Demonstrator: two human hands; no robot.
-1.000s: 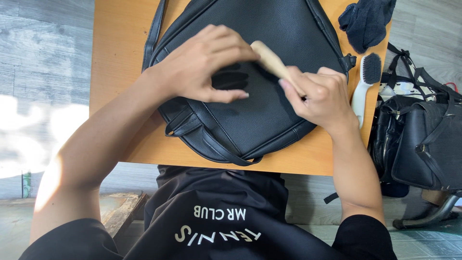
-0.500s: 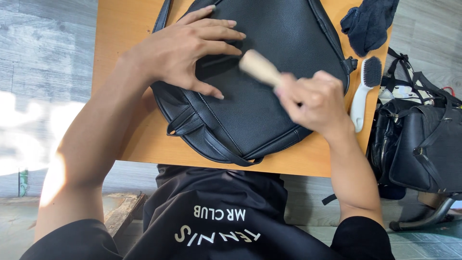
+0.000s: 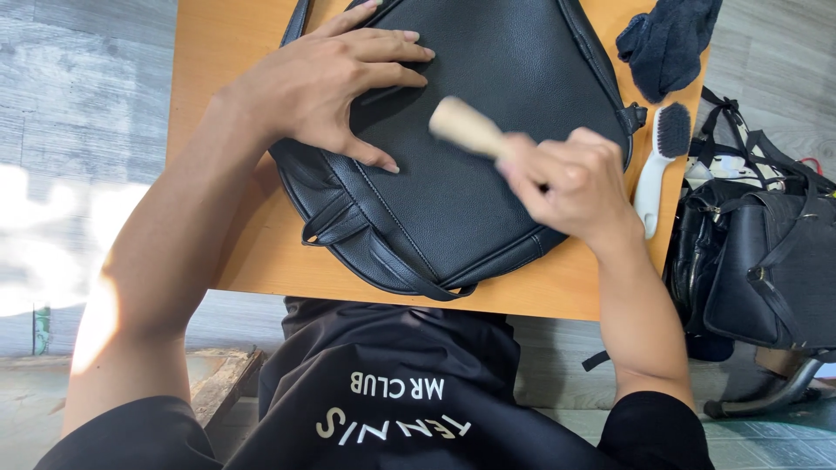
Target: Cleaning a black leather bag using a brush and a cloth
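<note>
Head view: left hand [image 3: 326, 83] flat, open on black bag [image 3: 496, 191]; right hand [image 3: 566, 183] grips wooden brush [image 3: 466, 126].

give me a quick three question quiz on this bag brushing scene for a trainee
1. True or false: the left hand lies flat on the black bag.
2. What does the right hand hold? A) the dark cloth B) a wooden-handled brush C) a bag strap
3. Fill in: the white-handled brush lies on the table to the ___ of the bag.

Key:
1. True, fingers spread on the bag.
2. B, the wooden-handled brush; the dark cloth lies untouched at the table's far right corner.
3. Right.
</note>
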